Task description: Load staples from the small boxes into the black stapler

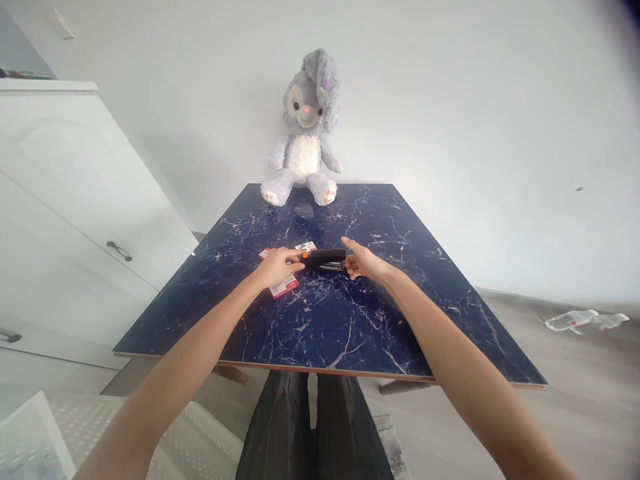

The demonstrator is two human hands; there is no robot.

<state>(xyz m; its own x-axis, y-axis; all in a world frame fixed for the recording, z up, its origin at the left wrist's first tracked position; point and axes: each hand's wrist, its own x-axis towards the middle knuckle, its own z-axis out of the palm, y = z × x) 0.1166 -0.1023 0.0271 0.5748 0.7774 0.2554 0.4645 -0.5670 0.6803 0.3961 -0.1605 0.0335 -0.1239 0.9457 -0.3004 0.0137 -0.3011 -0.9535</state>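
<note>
A black stapler (326,256) with an orange part at its left end lies level between my hands, just over the middle of the table. My left hand (280,265) grips that left end between thumb and fingers. At the other end, my right hand (364,260) has its fingers curled on the stapler's lower part, the thumb raised above. A red-and-white small box (285,287) lies under and in front of my left hand. Behind the stapler, a second small white-and-red box (305,246) shows in part. More red packaging peeks out behind my left hand.
A grey plush rabbit (306,150) sits at the table's far edge against the wall. The dark blue marble-patterned table (345,333) spreads around my hands. A white cabinet (65,200) stands at left; clear plastic bottles (575,320) lie on the floor at right.
</note>
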